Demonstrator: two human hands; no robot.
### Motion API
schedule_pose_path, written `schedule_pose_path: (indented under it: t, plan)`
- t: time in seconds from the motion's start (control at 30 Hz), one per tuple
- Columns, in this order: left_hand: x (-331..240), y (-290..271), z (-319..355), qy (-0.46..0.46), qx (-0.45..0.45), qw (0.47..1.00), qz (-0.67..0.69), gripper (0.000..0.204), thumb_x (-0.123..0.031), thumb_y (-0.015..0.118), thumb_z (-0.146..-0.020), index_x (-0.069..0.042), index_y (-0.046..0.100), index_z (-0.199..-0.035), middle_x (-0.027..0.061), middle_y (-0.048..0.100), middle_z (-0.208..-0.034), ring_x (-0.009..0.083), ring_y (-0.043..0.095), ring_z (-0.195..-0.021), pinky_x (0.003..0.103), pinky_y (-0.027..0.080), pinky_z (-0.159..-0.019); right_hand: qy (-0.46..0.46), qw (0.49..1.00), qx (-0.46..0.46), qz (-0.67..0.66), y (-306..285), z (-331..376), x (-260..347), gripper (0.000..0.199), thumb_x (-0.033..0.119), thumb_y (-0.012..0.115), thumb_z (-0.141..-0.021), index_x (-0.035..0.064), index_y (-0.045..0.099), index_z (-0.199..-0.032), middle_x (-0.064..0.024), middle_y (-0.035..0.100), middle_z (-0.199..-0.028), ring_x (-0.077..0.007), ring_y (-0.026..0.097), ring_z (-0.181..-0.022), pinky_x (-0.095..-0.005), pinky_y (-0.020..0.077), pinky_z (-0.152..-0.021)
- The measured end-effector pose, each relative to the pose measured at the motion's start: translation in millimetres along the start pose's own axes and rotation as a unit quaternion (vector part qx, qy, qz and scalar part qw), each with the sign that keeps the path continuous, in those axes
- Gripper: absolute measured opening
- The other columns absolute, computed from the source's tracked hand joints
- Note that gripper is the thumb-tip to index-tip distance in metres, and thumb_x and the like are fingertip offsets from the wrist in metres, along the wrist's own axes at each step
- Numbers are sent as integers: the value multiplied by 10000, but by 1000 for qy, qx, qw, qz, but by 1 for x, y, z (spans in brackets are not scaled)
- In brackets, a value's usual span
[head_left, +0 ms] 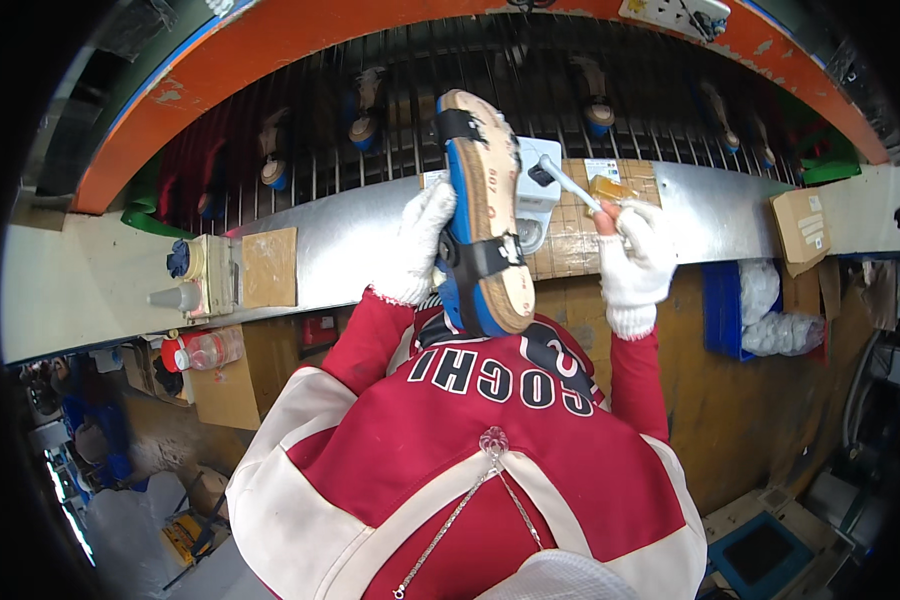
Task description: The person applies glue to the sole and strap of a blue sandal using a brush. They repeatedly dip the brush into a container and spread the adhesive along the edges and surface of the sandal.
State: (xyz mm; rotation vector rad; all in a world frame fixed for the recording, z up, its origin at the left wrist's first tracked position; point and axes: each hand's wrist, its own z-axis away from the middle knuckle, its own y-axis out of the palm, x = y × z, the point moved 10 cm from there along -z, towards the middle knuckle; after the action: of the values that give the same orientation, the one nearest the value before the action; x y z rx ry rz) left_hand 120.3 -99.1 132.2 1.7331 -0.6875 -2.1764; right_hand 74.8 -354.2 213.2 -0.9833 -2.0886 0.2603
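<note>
My left hand (425,240), in a white glove, is closed round the side of a shoe on a blue last (488,205). Its pale sole side faces up, and black straps wrap over the edges. In my right hand (635,262), also gloved in white with bare fingertips showing, is a brush (572,186) with a pale handle and a dark head. That brush head is over a white container (535,202) on the bench, just right of the shoe and apart from it. Whether it touches the container, I cannot tell.
Beyond the metal bench edge (700,215), several shoes on lasts lie on a rack of rods (420,150) under an orange frame (300,60). A yellowish block (610,190) sits on cardboard (570,245). A grey cone (175,297) is at left, a blue crate (722,310) at right.
</note>
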Motion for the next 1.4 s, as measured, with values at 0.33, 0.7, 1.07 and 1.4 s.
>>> schedule_pose_path:
  t: [0.33,0.7,1.07,1.4]
  plan:
    - [-15,44,6,14,60,997,-55,784,-281,749,-889,54,377,-1493,154,562,-1377,194,580,-1203,326,470,-1031,18,999,3,-45,-12,-27,45,182,102,829,-771,60,783,-942,-65,675,-941,-211,589,-877,-328,459,-762]
    - [-28,49,14,38,60,985,-156,846,-222,776,-843,88,340,-1498,184,556,-1382,205,571,-1210,323,453,-1047,-81,996,-9,40,-19,-64,64,187,142,833,-764,92,786,-937,-54,684,-932,-201,591,-826,-332,399,-776]
    - [-18,53,3,18,88,995,-32,786,-479,714,-897,28,453,-1437,100,631,-1277,158,642,-1110,307,531,-960,-86,994,63,-30,-12,-57,44,182,130,843,-729,74,776,-889,-72,674,-936,-237,576,-890,-338,450,-778]
    - [-9,54,-4,-6,55,998,26,586,-464,620,-974,-43,530,-1372,89,658,-1223,152,671,-1047,321,575,-901,69,989,71,-109,-1,-46,14,188,183,793,-835,27,752,-931,-77,645,-893,-185,594,-787,-311,457,-696]
